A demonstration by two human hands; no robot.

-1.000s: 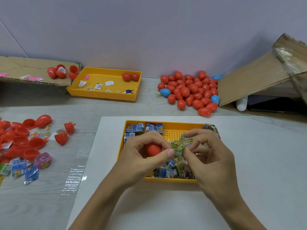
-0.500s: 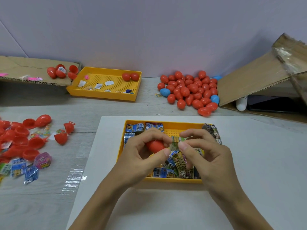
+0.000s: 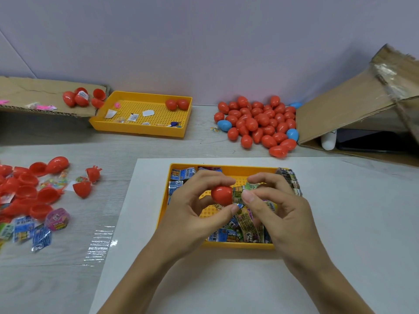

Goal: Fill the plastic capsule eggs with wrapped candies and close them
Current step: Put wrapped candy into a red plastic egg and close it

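My left hand (image 3: 192, 207) pinches a red plastic egg half (image 3: 221, 195) between thumb and fingers, above a yellow tray (image 3: 229, 168) of wrapped candies (image 3: 246, 227). My right hand (image 3: 275, 207) pinches a green wrapped candy (image 3: 240, 192) at the egg half's right side, pressed against it. The egg's opening is hidden from me. A pile of closed red and blue eggs (image 3: 258, 125) lies at the back right.
Open red egg halves (image 3: 27, 191) and loose candy packets (image 3: 25, 232) lie at the left. A second yellow tray (image 3: 145, 130) holds two red eggs and small papers at the back. Cardboard flap (image 3: 353, 100) at right, cardboard sheet (image 3: 34, 91) at back left.
The red egg half has turned and come more into view in my left hand. My right hand brought the green candy from above the tray up against the egg.
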